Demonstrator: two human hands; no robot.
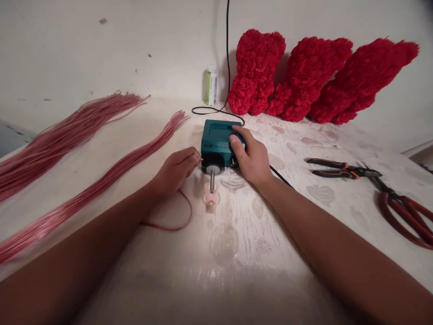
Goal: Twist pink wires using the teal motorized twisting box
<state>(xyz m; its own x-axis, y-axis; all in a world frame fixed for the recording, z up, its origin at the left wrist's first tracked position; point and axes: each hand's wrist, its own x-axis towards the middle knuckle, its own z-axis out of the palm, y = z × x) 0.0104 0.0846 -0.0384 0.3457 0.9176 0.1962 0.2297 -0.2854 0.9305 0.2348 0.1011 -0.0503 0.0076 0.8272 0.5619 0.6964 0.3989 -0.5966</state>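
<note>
pink coated wire runs in a single loose strand (172,229) across the white shell-printed table cover (223,243), looping out from under the left hand (176,171). that hand's fingers curl closed and seem to pinch the strand, its tip poking just past the fingertips beside a steel shaft (212,180), though the fingers hide exactly how the pinch sits. the shaft sticks out toward the person from a teal box housing (214,137), probably a small motor unit, and ends just over a pale pink plastic piece (210,198); whether the two touch is hard to tell. the right hand (250,155) lies over the top of the housing, thumb and fingers wrapped onto it, gripping it steady. no wire shows wound on the shaft, and only this one strand lies apart from two long bundles of the same wire, the nearer (101,180) and the farther (67,131), both cut off by the left edge of the view. a black cable (227,54) leads from the housing up the wall (101,45). to the right lie orange-and-black pliers (338,168) and red-handled scissors (402,214), the scissors cut off by the frame edge. past the housing stand a green-labelled bottle (211,85) and three red flower-covered bear figures (255,72) leaning on the wall.
</note>
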